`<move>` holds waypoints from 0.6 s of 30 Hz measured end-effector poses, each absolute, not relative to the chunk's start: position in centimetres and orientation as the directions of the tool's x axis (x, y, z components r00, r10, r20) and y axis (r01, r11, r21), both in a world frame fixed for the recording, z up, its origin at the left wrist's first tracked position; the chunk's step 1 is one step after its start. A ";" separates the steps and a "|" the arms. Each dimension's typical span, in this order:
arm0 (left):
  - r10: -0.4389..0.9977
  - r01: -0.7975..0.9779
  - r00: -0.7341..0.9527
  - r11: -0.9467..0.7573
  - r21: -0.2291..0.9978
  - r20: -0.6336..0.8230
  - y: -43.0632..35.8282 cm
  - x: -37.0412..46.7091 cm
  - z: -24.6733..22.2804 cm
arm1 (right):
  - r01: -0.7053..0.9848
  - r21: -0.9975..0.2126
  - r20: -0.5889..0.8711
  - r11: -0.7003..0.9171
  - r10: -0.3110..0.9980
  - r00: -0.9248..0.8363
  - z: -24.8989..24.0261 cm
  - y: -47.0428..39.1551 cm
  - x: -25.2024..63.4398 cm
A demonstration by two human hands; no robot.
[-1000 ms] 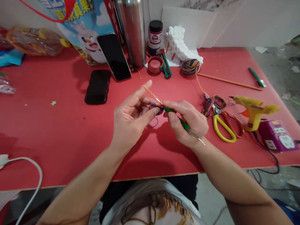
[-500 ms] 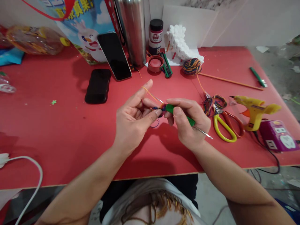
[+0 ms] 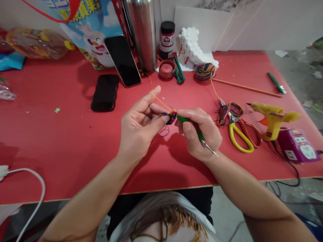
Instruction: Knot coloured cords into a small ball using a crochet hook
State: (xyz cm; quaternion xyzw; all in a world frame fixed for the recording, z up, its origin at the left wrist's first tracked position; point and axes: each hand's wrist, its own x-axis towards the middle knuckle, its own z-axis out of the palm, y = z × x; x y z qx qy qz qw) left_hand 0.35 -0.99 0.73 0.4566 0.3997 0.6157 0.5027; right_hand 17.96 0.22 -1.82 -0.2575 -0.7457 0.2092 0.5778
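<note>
My left hand (image 3: 141, 124) pinches a small multicoloured crochet piece (image 3: 172, 117) between thumb and fingers, with an orange strand of yarn (image 3: 157, 98) running over its raised index finger. A thin blue loop of yarn hangs below the piece. In my right hand (image 3: 202, 134) is a crochet hook (image 3: 201, 136) with a green handle and a metal tip at both ends. Its far tip passes by the piece, pointing up and left; the other end sticks out toward my wrist. Exactly how the yarn lies on the hook is too small to tell.
On the red table (image 3: 63, 144) lie a yarn ball (image 3: 205, 72), a loose yarn bundle (image 3: 228, 113), scissors (image 3: 241, 137), a yellow glue gun (image 3: 274, 116) and a purple box (image 3: 299, 146). Two phones (image 3: 104, 93), a steel flask (image 3: 145, 37) and a green cutter (image 3: 178, 70) stand or lie further back.
Both hands have shifted slightly left. The hook has turned to a steeper angle, and more of its far tip shows above the crochet piece.
</note>
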 end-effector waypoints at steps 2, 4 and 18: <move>0.976 -0.200 -0.091 -0.213 0.956 0.199 -0.9 0.2 0.6 | 0.156 -0.569 0.775 0.808 0.590 -0.229 -1.4 0.3 18.1; 0.965 -0.126 -0.108 -0.251 0.960 0.238 -0.8 0.1 0.6 | 0.175 -0.520 0.791 0.836 0.549 -0.269 -1.0 0.4 18.2; 0.990 -0.177 -0.067 -0.136 0.975 0.126 -1.6 0.5 1.6 | 0.118 -0.722 0.676 0.682 0.731 -0.087 -2.1 -0.4 17.1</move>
